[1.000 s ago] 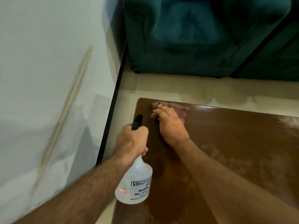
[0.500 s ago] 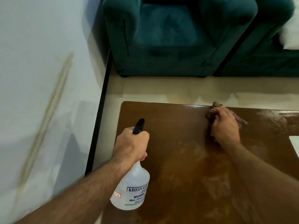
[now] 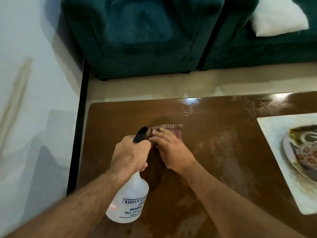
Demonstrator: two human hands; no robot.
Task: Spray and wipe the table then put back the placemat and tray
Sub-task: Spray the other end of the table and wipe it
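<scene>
My left hand (image 3: 131, 152) grips the neck of a white spray bottle (image 3: 129, 201) with a black nozzle, held above the left part of the glossy brown table (image 3: 214, 169). My right hand (image 3: 171, 148) lies flat on a checked reddish cloth (image 3: 173, 130) and presses it on the tabletop just right of the nozzle. The wood around it shows wet smears. At the right edge a white placemat (image 3: 274, 134) lies on the table with an oval patterned tray (image 3: 301, 157) on it, both cut off by the frame.
A dark green armchair (image 3: 142, 36) and a green sofa (image 3: 267, 50) with a white cushion (image 3: 277, 18) stand beyond the table across a strip of beige floor (image 3: 154, 88). A white wall (image 3: 34, 83) with a black skirting runs along the left.
My right hand slid the cloth from the far left corner right along the far edge, then back left and toward me to the middle. The view shifted right, showing the placemat and tray.
</scene>
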